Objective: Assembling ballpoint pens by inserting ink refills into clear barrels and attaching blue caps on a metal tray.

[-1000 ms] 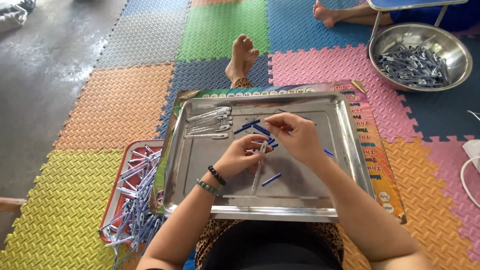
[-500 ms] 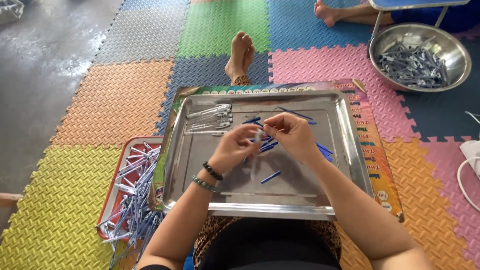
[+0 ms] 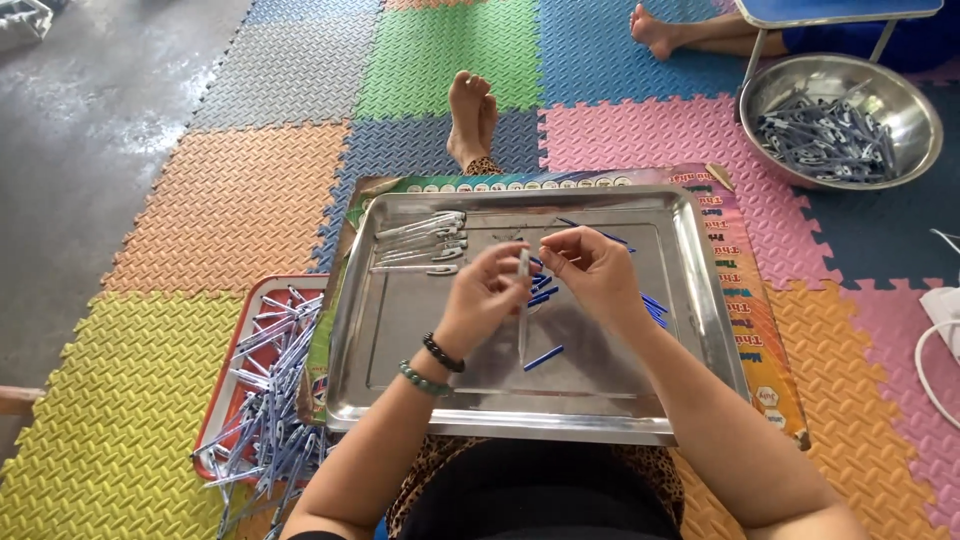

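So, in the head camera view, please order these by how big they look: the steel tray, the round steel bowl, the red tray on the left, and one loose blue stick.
1. steel tray, clearly the largest.
2. round steel bowl and red tray: they look similar; the bowl lies farther away and the red tray is partly hidden, so no ranking.
3. blue stick, by far the smallest.

From my remote feed: a floor of interlocking foam mats (image 3: 230,200) in orange, green, blue, pink, yellow and grey, under soft daylight. Bare grey concrete (image 3: 90,110) lies far left, with a wet-looking sheen. At far right, a blue folding table (image 3: 835,10) stands on thin metal legs.
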